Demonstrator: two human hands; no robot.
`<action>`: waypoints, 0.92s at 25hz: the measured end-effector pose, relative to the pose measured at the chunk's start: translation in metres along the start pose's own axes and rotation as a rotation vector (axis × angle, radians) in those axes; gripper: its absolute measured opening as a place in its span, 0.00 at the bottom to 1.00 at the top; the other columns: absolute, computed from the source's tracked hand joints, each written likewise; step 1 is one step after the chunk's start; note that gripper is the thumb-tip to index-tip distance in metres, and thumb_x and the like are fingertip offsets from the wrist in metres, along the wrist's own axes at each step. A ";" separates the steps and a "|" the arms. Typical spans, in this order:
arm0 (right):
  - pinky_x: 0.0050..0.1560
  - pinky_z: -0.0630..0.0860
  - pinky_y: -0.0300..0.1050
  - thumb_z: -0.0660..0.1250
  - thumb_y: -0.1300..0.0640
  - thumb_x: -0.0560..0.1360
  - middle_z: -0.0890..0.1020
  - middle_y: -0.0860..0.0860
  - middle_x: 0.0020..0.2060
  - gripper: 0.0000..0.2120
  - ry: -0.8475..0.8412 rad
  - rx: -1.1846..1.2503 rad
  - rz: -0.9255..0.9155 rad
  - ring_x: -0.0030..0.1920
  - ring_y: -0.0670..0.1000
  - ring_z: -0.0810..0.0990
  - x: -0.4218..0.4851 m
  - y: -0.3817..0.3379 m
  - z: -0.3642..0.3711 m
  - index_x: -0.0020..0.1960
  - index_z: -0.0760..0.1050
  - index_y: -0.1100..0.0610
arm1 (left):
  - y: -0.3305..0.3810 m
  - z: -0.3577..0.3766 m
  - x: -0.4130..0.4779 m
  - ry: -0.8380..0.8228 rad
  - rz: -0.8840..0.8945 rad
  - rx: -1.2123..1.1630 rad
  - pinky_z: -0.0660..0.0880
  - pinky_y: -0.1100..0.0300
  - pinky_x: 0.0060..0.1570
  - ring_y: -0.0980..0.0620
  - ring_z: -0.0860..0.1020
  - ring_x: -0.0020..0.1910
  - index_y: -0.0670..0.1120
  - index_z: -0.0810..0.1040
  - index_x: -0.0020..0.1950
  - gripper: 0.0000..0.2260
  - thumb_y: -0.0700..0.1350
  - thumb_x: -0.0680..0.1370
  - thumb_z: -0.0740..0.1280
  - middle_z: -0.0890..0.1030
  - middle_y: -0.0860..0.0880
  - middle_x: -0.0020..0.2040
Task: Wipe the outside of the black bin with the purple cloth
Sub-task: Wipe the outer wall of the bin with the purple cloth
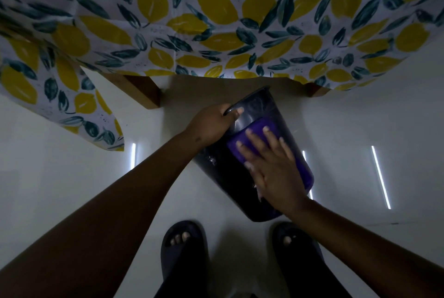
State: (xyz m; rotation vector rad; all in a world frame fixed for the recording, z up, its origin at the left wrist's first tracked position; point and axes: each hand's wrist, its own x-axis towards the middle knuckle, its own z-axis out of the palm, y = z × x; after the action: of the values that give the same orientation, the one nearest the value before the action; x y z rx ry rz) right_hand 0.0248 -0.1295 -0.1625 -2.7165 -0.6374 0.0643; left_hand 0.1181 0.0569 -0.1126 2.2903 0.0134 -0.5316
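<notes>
The left hand clamps its fingers on the black bin rim at 11 o'clock — steadying the tilt — while the right hand, fingers spread flat, presses the purple cloth against the side.

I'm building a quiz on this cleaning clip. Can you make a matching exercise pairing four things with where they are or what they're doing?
Things:
1. left hand
2. right hand
3. purple cloth
4. tablecloth

States:
A. hangs above, printed with lemons
B. lies flat against the bin's side
C. grips the rim of the black bin
D. presses spread fingers on the cloth

Pairs: 1-C, 2-D, 3-B, 4-A
</notes>
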 end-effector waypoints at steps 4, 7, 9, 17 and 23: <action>0.72 0.59 0.62 0.56 0.51 0.79 0.57 0.46 0.77 0.26 0.044 0.033 0.116 0.78 0.57 0.52 0.000 -0.008 0.003 0.76 0.57 0.42 | 0.004 -0.001 0.003 0.000 -0.015 0.048 0.63 0.59 0.42 0.50 0.72 0.41 0.45 0.76 0.47 0.14 0.54 0.81 0.58 0.73 0.48 0.39; 0.71 0.58 0.59 0.61 0.51 0.74 0.57 0.45 0.76 0.28 -0.021 -0.164 -0.303 0.76 0.56 0.56 -0.018 -0.013 0.006 0.73 0.62 0.41 | 0.000 -0.001 0.000 0.003 -0.033 0.053 0.63 0.60 0.43 0.50 0.74 0.43 0.46 0.75 0.48 0.14 0.56 0.81 0.58 0.74 0.49 0.39; 0.72 0.57 0.58 0.59 0.50 0.76 0.57 0.44 0.76 0.26 0.022 -0.108 -0.199 0.77 0.54 0.55 -0.011 -0.008 0.005 0.74 0.60 0.41 | -0.001 0.000 0.000 0.017 -0.014 0.058 0.64 0.60 0.44 0.48 0.76 0.47 0.46 0.77 0.50 0.15 0.56 0.80 0.58 0.77 0.48 0.42; 0.73 0.61 0.56 0.46 0.45 0.81 0.56 0.46 0.78 0.25 0.088 0.325 0.354 0.78 0.52 0.52 0.024 0.019 -0.002 0.77 0.53 0.45 | -0.029 -0.010 -0.033 0.004 0.017 -0.058 0.69 0.68 0.41 0.57 0.77 0.48 0.50 0.76 0.54 0.11 0.55 0.78 0.64 0.79 0.54 0.47; 0.74 0.55 0.59 0.52 0.49 0.80 0.54 0.47 0.78 0.27 -0.038 -0.051 -0.008 0.78 0.58 0.51 -0.006 -0.005 0.001 0.77 0.52 0.43 | -0.024 -0.004 -0.023 0.039 -0.012 -0.017 0.71 0.60 0.41 0.53 0.78 0.43 0.54 0.75 0.46 0.10 0.58 0.79 0.60 0.79 0.54 0.41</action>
State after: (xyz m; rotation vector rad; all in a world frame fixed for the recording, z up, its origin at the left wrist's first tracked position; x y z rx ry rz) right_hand 0.0170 -0.1273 -0.1622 -2.7677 -0.6702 0.0996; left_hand 0.0951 0.0800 -0.1178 2.2848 0.0502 -0.4913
